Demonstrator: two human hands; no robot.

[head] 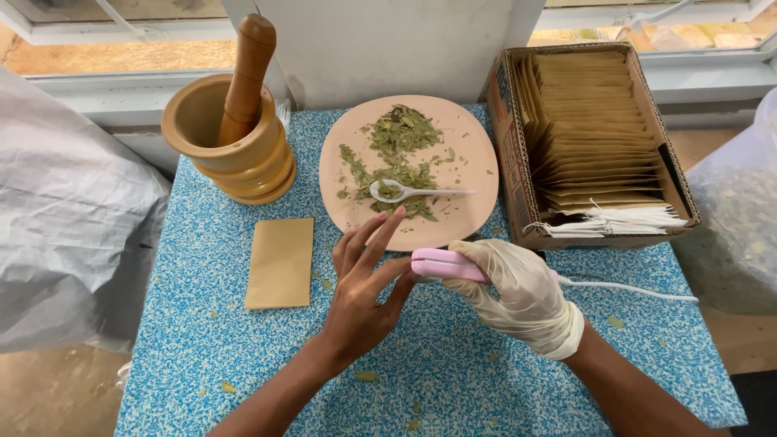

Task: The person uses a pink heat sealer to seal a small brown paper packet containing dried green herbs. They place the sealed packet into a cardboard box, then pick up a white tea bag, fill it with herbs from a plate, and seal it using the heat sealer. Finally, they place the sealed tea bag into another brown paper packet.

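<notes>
My right hand (518,295), in a thin white glove, grips a pink handheld sealer (441,265) with a white cord (631,289) trailing right. My bare left hand (364,283) has its fingers spread, fingertips touching the sealer's front end. Just beyond the hands lies a peach plate (477,154) with dried green leaves (396,150) and a white spoon (409,192) resting among them. A flat tan paper packet (280,263) lies on the blue speckled table (210,324) to the left of my left hand.
A wooden mortar (235,150) with a pestle (247,77) stands at the back left. A cardboard box (506,146) of tan packets with white strings sits at the right. Grey sacks flank the table on both sides. Leaf bits dot the tabletop.
</notes>
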